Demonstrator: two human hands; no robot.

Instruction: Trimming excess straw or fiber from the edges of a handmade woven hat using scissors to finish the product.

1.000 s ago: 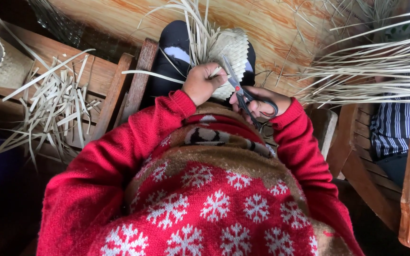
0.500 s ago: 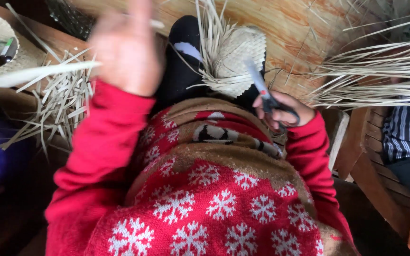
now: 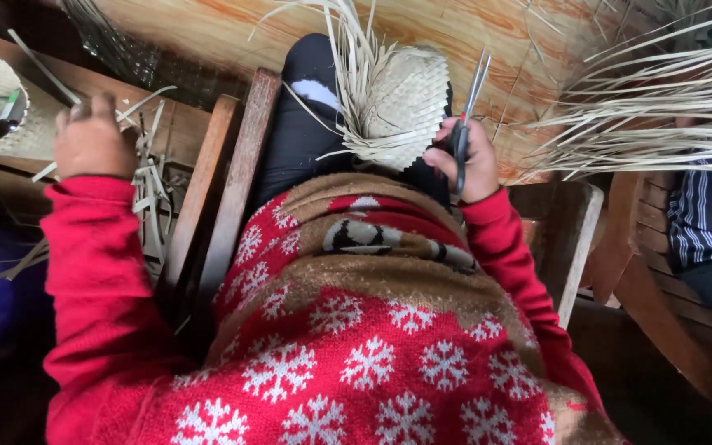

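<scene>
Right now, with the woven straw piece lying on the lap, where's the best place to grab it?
Probably the woven straw piece is best taken by its tightly plaited lower edge, from the left. The top fans into loose strands that would likely bend, and the right hand with the scissors crowds the right side.

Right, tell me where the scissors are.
In the head view the scissors are right of centre, held in the right hand with the blades pointing up, just beside the woven straw piece resting on the person's lap.
</scene>
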